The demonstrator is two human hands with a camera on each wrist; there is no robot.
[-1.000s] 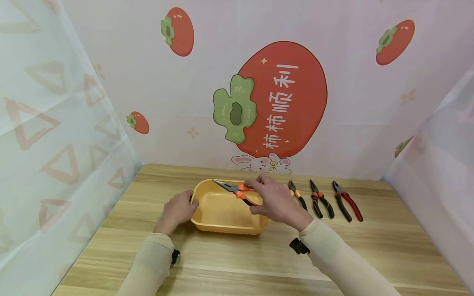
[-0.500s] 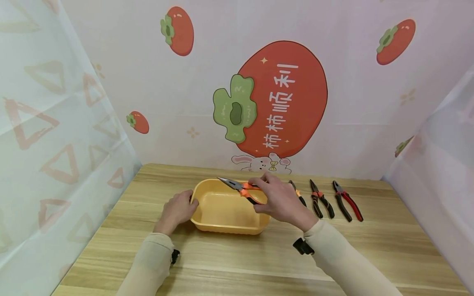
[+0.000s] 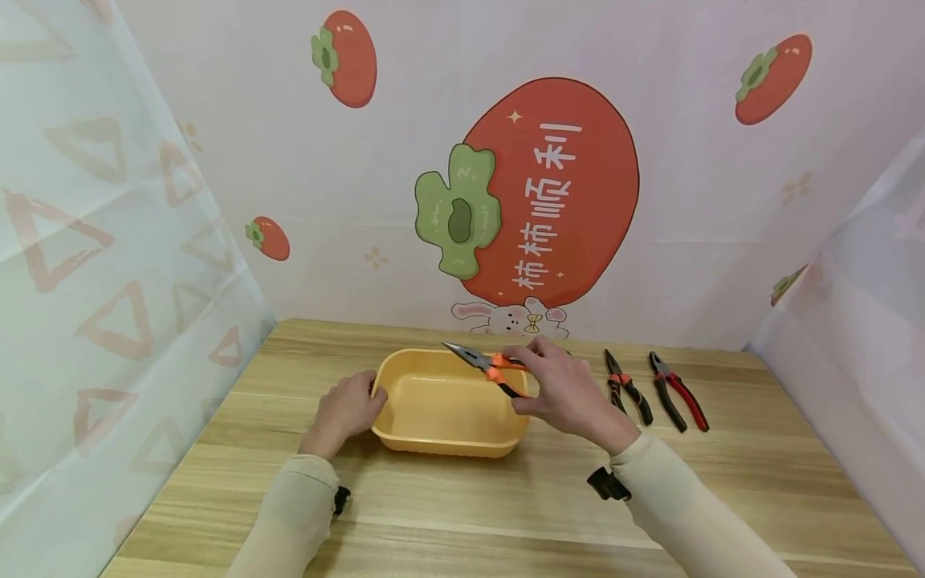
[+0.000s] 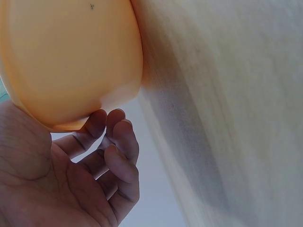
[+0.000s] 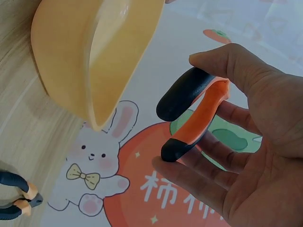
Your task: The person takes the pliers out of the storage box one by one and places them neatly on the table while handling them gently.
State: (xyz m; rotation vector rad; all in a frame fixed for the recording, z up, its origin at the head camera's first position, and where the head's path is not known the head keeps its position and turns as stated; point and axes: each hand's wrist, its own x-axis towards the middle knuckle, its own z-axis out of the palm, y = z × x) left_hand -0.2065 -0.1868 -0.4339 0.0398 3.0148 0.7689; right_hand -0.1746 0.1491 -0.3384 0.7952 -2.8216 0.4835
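My left hand [image 3: 349,411] grips the left rim of a yellow plastic basin [image 3: 448,448], thumb inside and fingers outside; the left wrist view shows the fingers curled at the basin's wall [image 4: 75,56]. Above the basin's right side, my right hand [image 3: 567,391] holds long-nose pliers [image 3: 482,365] with orange and black handles, their pointed nose toward the upper left. In the right wrist view thumb and fingers hold the two spread handles [image 5: 201,116]. Nothing is seen lying in the basin.
Black-and-red pliers [image 3: 623,387] and red-and-black pliers [image 3: 678,392] lie on the wooden table [image 3: 433,514] to the right. Another pair of pliers [image 5: 21,195], orange and dark, shows in the right wrist view. A printed backdrop [image 3: 686,177] stands behind the table.
My right hand has moved right with the long-nose pliers, from over the basin's middle toward its right end, covering the nearest lying pliers in the head view. The left hand and basin stay put.
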